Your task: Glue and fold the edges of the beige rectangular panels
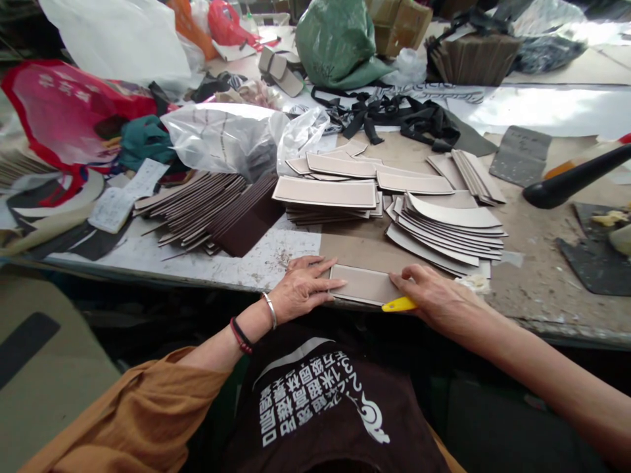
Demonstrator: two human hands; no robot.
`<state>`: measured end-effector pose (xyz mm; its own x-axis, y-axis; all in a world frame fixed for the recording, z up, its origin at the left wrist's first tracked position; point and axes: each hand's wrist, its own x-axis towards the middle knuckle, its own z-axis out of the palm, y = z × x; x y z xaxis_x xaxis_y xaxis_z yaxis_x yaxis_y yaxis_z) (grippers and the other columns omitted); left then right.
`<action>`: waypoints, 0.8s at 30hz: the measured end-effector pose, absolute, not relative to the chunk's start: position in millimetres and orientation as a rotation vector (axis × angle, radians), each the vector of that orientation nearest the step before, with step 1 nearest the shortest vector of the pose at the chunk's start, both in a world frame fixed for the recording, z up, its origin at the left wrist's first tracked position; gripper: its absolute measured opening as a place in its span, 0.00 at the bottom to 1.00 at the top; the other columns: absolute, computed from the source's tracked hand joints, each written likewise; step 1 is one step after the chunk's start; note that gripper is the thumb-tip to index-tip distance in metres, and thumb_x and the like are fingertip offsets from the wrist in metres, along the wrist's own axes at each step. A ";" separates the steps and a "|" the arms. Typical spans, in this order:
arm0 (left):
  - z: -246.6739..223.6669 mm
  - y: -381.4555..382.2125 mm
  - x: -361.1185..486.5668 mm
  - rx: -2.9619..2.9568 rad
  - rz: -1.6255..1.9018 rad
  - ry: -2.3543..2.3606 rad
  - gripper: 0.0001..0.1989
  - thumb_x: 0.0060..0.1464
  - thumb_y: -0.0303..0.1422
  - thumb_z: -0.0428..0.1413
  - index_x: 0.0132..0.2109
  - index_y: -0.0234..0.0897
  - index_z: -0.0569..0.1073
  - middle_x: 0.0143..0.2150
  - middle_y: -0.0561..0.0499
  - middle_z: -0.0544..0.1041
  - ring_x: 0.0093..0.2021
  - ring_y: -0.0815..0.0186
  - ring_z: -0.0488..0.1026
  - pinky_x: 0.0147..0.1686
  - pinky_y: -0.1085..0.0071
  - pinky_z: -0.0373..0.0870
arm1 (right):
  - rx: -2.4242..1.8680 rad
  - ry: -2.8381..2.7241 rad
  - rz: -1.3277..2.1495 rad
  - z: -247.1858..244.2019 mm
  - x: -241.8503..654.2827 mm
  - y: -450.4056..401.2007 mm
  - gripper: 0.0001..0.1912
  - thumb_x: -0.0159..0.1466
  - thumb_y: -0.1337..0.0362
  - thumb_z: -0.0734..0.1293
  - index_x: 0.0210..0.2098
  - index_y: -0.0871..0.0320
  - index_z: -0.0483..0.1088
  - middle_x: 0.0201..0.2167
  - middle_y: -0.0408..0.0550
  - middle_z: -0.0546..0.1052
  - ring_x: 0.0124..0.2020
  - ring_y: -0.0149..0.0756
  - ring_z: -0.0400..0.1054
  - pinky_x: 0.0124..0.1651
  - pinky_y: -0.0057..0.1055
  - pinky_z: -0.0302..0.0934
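A flat beige rectangular panel (362, 284) with a dark stitched-looking border lies at the table's front edge. My left hand (305, 284) rests on its left end, fingers stretched out and spread. At the panel's right end, my right hand (431, 292) is closed around a small tool with a yellow handle (399, 304). Its working end is hidden, so I cannot tell its kind. The right fingertips touch the panel's upper right corner. Just behind the panel are a stack of similar beige panels (325, 192) and a fanned stack of curved panels (448, 226).
Dark-edged panels (197, 207) lean in a row at left, near a clear plastic bag (227, 138). Black straps (404, 118) lie farther back, before a green bag (335, 43). A black handle (574, 177) juts in from the right. The table edge (552, 328) runs close to me.
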<state>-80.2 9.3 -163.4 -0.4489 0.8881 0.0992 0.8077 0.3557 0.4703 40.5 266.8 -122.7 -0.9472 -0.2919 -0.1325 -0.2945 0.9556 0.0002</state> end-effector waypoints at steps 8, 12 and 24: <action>-163.5 9.4 -80.0 1.551 0.660 2.444 0.16 0.56 0.36 0.54 0.52 0.50 0.71 0.61 0.48 0.63 0.59 0.53 0.57 0.56 0.51 0.53 | -0.426 2.980 0.132 -120.1 42.3 264.1 0.19 0.59 0.75 0.57 0.49 0.62 0.67 0.40 0.56 0.69 0.33 0.38 0.66 0.31 0.28 0.60; -162.6 9.2 -78.6 1.590 0.607 2.456 0.16 0.56 0.35 0.54 0.52 0.49 0.71 0.62 0.46 0.62 0.60 0.52 0.56 0.55 0.50 0.54 | -0.415 2.963 0.133 -119.1 42.4 263.4 0.19 0.60 0.75 0.57 0.50 0.63 0.66 0.41 0.56 0.68 0.35 0.39 0.66 0.32 0.28 0.60; -148.6 19.1 -55.4 1.857 0.602 2.490 0.18 0.53 0.25 0.51 0.52 0.30 0.68 0.58 0.38 0.64 0.58 0.52 0.57 0.56 0.53 0.59 | -0.321 2.890 0.090 -112.6 39.8 259.0 0.18 0.60 0.74 0.61 0.50 0.64 0.65 0.41 0.56 0.68 0.39 0.41 0.65 0.33 0.28 0.58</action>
